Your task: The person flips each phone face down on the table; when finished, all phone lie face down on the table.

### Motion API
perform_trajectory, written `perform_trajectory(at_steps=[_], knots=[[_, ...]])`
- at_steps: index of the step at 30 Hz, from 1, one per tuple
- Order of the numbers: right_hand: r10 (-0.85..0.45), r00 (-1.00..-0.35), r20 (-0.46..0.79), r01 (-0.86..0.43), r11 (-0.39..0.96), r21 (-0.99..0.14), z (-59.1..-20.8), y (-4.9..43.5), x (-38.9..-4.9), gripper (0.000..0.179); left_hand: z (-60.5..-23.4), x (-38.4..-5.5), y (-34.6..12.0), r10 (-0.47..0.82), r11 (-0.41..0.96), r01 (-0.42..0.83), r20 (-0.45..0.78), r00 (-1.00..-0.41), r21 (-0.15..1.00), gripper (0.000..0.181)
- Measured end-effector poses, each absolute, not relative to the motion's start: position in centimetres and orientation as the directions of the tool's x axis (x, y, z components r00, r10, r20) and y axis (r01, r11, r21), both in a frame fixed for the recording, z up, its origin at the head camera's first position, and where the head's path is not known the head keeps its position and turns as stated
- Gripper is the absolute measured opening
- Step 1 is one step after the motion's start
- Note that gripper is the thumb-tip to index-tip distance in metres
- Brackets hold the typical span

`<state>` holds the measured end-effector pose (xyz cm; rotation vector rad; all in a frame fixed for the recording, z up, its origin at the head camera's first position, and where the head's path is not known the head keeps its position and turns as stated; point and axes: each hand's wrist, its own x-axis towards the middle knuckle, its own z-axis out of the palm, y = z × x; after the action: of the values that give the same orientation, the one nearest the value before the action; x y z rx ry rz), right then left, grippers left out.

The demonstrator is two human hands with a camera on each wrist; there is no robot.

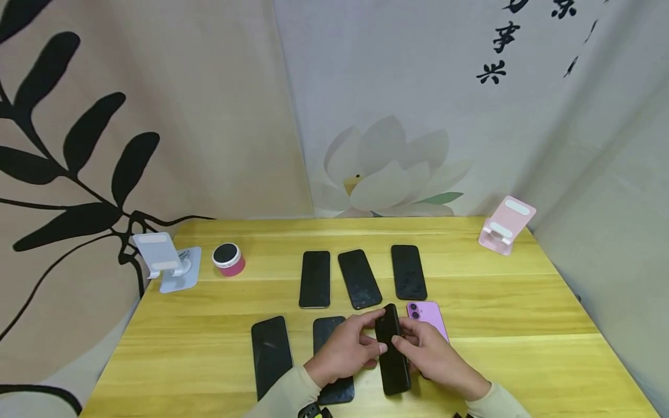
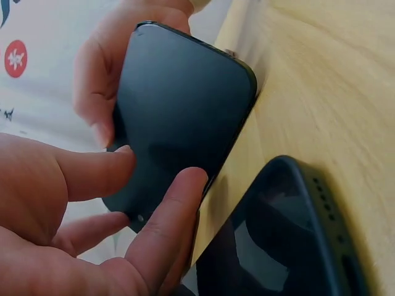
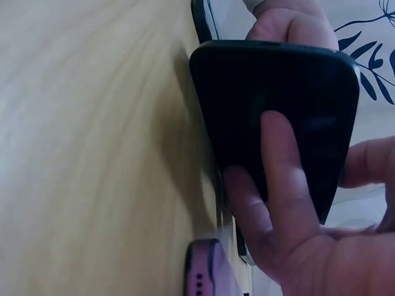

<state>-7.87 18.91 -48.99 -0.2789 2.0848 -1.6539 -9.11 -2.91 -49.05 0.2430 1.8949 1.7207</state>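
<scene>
Both hands hold a black smartphone (image 1: 393, 366) tilted up on its long side, low above the table. My left hand (image 1: 347, 348) is at its left face; in the left wrist view, a thumb and fingertip touch the dark screen (image 2: 179, 92). From the other side my right hand (image 1: 431, 355) grips it, thumb at the upper edge and fingers spread over the opposite face (image 3: 241, 92). Under my left hand lies another dark phone (image 1: 337, 393), partly covered. A purple phone (image 1: 431, 318) lies beyond my right hand, camera side up.
Three black phones (image 1: 315, 278) lie in a row farther back, and one more dark phone (image 1: 270, 354) is at left. A white phone stand (image 1: 180, 278), a pink-and-white round jar (image 1: 230, 264) and a pink phone stand (image 1: 507, 226) stand on the wooden table (image 1: 549, 348).
</scene>
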Motion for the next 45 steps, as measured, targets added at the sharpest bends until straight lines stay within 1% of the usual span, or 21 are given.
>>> perform_trajectory(at_steps=[4,7,10,13,17,20,23,25,31,35,40,45], knots=[[-0.436,-0.868,-0.237,0.142,0.238,-0.961,-49.0,19.2,-7.9,0.048,-48.9,-9.1,-2.9,0.503,0.158,-0.231,-0.279,-0.818,0.960,0.065],[-0.432,-0.872,-0.232,0.134,0.247,-0.960,-48.7,19.3,-7.9,0.051,-48.9,-9.1,-3.1,0.483,0.135,-0.260,-0.293,-0.826,0.956,0.061],[-0.431,-0.885,-0.173,0.059,0.266,-0.962,-48.1,19.5,-7.9,0.053,-48.9,-9.2,-3.5,0.430,0.089,-0.306,-0.314,-0.846,0.948,0.057],[-0.437,-0.894,-0.096,-0.034,0.280,-0.959,-47.4,19.6,-7.9,0.054,-48.9,-9.2,-3.8,0.392,0.011,-0.362,-0.337,-0.856,0.932,0.056],[-0.436,-0.899,-0.047,-0.096,0.301,-0.949,-46.7,19.5,-7.9,0.051,-48.7,-9.2,-4.0,0.413,-0.075,-0.428,-0.362,-0.835,0.901,0.054],[-0.432,-0.901,-0.033,-0.113,0.307,-0.945,-46.4,19.3,-7.9,0.053,-48.6,-9.1,-4.1,0.434,-0.095,-0.452,-0.372,-0.821,0.887,0.052],[-0.422,-0.906,-0.034,-0.107,0.307,-0.946,-46.4,19.3,-8.0,0.055,-48.5,-9.0,-4.1,0.439,-0.091,-0.454,-0.374,-0.817,0.886,0.051],[-0.410,-0.911,-0.047,-0.087,0.302,-0.949,-46.6,19.3,-8.1,0.056,-48.5,-9.0,-4.2,0.435,-0.081,-0.445,-0.370,-0.821,0.892,0.054],[-0.345,-0.929,-0.134,0.033,0.281,-0.959,-47.8,19.3,-8.4,0.057,-48.6,-9.0,-4.4,0.420,-0.042,-0.422,-0.367,-0.830,0.906,0.062],[-0.317,-0.935,-0.158,0.064,0.288,-0.955,-48.6,19.2,-8.4,0.059,-48.6,-8.9,-4.5,0.416,-0.021,-0.409,-0.363,-0.833,0.912,0.064],[-0.292,-0.944,-0.153,0.048,0.339,-0.940,-49.0,19.1,-8.5,0.059,-48.7,-8.9,-4.5,0.407,0.024,-0.390,-0.365,-0.837,0.921,0.068],[-0.254,-0.954,-0.159,0.030,0.447,-0.894,-49.3,19.1,-8.7,0.057,-48.4,-8.9,-4.7,0.391,0.090,-0.356,-0.362,-0.846,0.930,0.065]])
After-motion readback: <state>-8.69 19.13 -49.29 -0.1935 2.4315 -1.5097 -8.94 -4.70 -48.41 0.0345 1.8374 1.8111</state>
